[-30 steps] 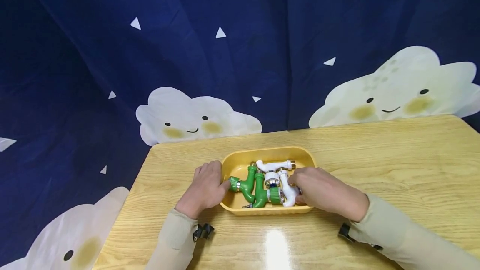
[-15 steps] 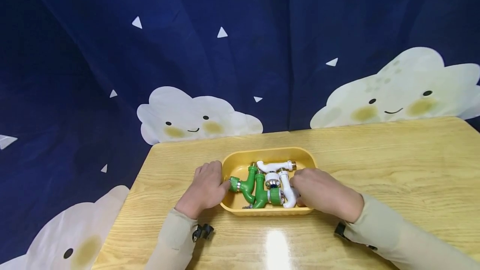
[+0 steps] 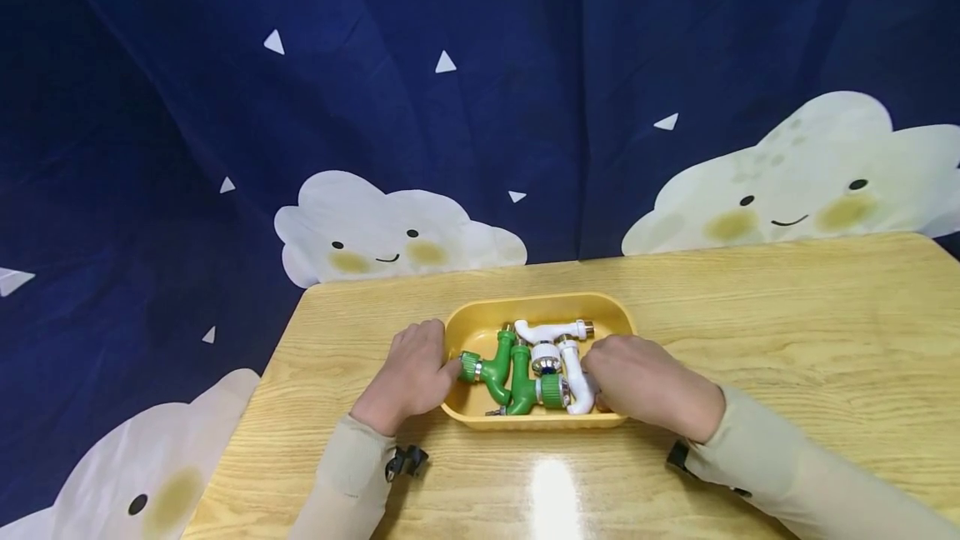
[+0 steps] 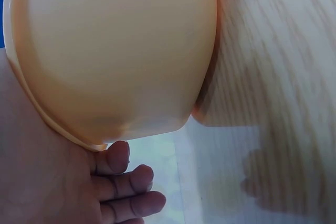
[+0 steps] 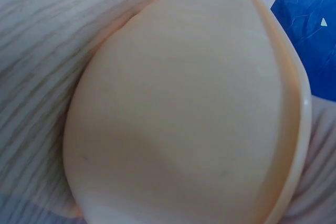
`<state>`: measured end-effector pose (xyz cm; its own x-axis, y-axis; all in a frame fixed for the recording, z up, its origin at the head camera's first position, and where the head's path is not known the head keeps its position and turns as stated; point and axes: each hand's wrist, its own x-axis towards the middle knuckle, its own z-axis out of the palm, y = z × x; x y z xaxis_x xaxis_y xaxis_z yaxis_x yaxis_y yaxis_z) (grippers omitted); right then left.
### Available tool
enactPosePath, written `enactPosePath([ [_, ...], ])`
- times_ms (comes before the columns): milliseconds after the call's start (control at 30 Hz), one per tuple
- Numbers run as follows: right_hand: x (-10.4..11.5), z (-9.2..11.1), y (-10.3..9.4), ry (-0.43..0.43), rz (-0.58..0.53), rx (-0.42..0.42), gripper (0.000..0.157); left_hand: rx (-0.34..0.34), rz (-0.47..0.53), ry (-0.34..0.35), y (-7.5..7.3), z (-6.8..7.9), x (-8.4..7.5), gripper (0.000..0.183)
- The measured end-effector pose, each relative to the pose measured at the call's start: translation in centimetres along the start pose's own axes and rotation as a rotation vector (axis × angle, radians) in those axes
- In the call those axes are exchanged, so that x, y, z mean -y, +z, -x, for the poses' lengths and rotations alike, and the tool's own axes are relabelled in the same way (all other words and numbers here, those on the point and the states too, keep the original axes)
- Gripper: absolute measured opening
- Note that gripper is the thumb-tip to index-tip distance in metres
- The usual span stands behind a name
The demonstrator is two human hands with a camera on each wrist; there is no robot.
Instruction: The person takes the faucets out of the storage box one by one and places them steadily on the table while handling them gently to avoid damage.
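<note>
Yellow tray (image 3: 536, 422) sits on the wooden tabletop (image 3: 787, 340). Left hand (image 3: 412, 372) grips its left rim, thumb inside, by a green tap (image 3: 498, 372). Right hand (image 3: 643, 380) reaches over the right end beside a white tap (image 3: 576, 380); fingertips hidden, hold cannot be told. Second green tap (image 3: 519, 386) and second white tap (image 3: 551, 332) lie between.

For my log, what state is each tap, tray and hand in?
Tray: upright, holding taps.
Left green tap: lying, handle left.
Right green tap: lying, handle right.
Far white tap: lying, handle toward camera.
Near white tap: lying, partly hidden.
Left hand: gripping tray rim.
Right hand: at near white tap, grip hidden.
</note>
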<state>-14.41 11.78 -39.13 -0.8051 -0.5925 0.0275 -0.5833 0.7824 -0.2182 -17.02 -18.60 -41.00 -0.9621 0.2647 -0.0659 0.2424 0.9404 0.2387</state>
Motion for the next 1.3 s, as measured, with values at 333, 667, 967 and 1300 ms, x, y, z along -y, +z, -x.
enactPosePath([
  [333, 0.00, 0.10, 0.07, 0.005, -0.005, -0.021, 0.020, -0.004, 0.001, -0.012, 0.06, 0.12, -0.09, 0.022],
  [667, -0.17, 0.18, 0.05, 0.003, -0.033, -0.026, 0.026, -0.005, -0.009, -0.016, 0.09, 0.05, -0.10, 0.024],
  [967, -0.26, 0.21, 0.19, -0.012, -0.048, -0.039, 0.031, -0.004, -0.004, -0.016, 0.14, 0.13, -0.04, 0.024],
  [1300, -0.29, 0.20, 0.12, -0.019, -0.030, -0.049, 0.029, 0.002, -0.005, -0.019, 0.03, 0.02, -0.14, 0.024],
])
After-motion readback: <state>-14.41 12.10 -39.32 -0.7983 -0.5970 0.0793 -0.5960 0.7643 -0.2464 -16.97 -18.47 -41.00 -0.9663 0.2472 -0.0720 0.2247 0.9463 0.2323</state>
